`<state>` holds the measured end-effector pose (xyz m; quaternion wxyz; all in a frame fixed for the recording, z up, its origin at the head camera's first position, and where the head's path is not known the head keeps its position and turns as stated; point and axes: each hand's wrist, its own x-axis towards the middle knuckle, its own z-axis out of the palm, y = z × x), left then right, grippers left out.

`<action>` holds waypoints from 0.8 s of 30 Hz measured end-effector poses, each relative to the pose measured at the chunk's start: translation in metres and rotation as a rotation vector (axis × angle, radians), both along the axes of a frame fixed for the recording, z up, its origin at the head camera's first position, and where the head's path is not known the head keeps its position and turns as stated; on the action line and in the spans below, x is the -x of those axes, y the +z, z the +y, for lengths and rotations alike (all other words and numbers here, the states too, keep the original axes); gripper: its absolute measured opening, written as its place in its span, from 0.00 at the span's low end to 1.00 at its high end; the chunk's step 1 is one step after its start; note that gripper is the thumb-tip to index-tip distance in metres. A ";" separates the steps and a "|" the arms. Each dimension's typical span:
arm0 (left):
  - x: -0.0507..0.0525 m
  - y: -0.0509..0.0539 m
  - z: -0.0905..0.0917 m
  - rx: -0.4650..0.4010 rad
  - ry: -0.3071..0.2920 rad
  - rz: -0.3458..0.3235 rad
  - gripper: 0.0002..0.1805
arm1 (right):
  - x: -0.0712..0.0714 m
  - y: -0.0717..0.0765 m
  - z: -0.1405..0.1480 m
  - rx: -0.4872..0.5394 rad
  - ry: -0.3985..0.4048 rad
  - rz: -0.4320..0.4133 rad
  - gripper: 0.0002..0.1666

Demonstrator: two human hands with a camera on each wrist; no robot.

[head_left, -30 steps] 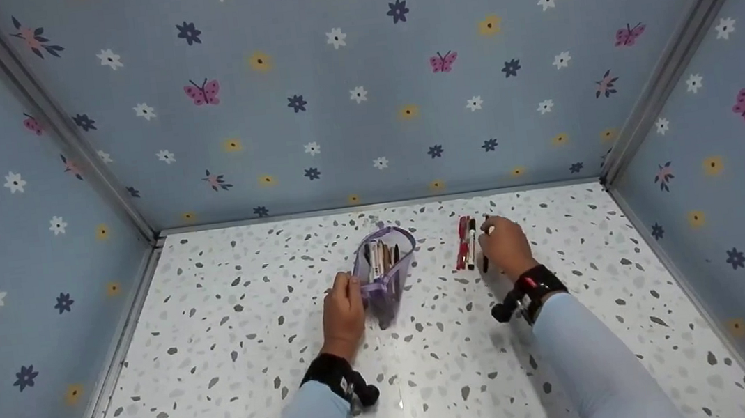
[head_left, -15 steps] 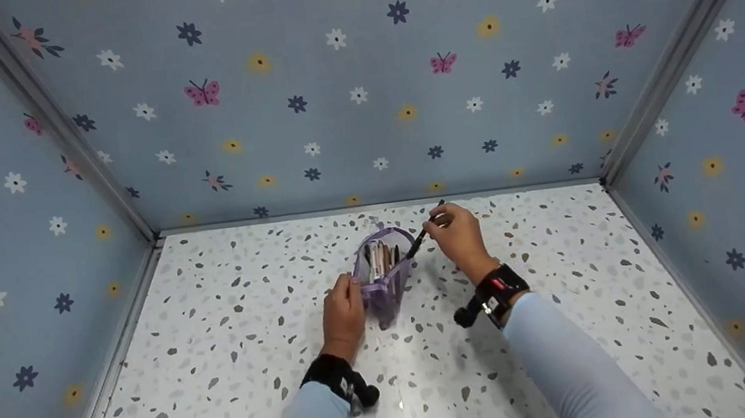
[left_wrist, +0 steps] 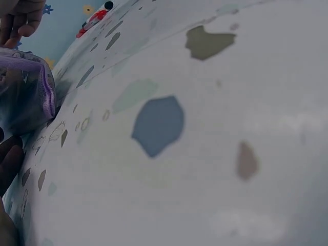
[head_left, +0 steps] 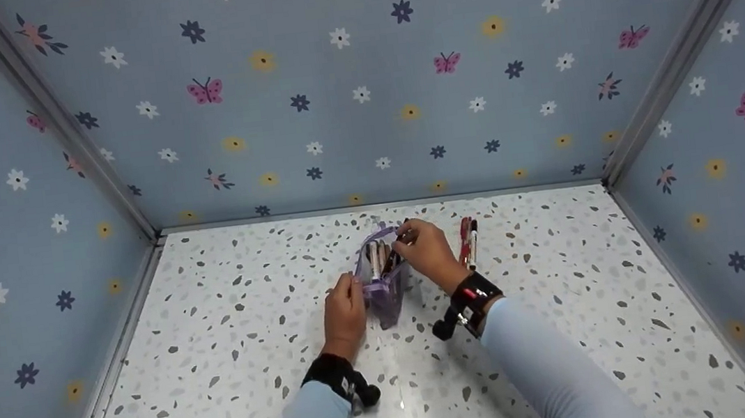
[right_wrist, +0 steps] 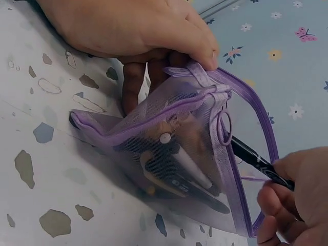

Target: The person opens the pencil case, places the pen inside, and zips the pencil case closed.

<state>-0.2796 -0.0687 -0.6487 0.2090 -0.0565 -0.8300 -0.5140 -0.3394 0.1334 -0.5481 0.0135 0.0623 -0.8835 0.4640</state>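
Note:
My left hand (head_left: 344, 314) pinches the near rim of an unzipped purple mesh pencil case (right_wrist: 107, 136) between thumb and fingers. Several pens (head_left: 375, 258) stand inside it and show through the mesh in the right wrist view. At the far right side of the opening is my right hand (head_left: 428, 252), holding a black pen (right_wrist: 256, 159) by one end. The pen slants, its other end inside the mouth of the case. In the left wrist view only a corner of the case (left_wrist: 31, 92) and parts of both hands show.
A red pen (head_left: 464, 239) and a white marker with black ends (head_left: 474, 243) lie side by side right of the case, partly behind my right wrist. The speckled tabletop (head_left: 233, 337) is enclosed by flowered panels (head_left: 364, 140) at the back and sides.
My right hand has picked up the black pen from beside the other two and carried it left into the case's opening. My left hand has stayed on the rim.

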 end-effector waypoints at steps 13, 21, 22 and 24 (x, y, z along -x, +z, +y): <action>0.001 -0.001 0.001 -0.005 -0.008 -0.019 0.16 | -0.001 -0.003 -0.002 -0.140 0.127 -0.029 0.17; 0.000 -0.001 0.001 -0.014 -0.020 -0.004 0.15 | 0.010 -0.004 0.042 -0.161 0.021 0.008 0.14; 0.000 -0.001 0.001 -0.016 -0.020 -0.002 0.15 | 0.012 -0.004 0.048 -0.176 0.005 0.011 0.14; 0.000 -0.001 0.001 -0.015 -0.018 0.000 0.15 | 0.015 -0.007 0.062 -0.197 -0.025 0.003 0.15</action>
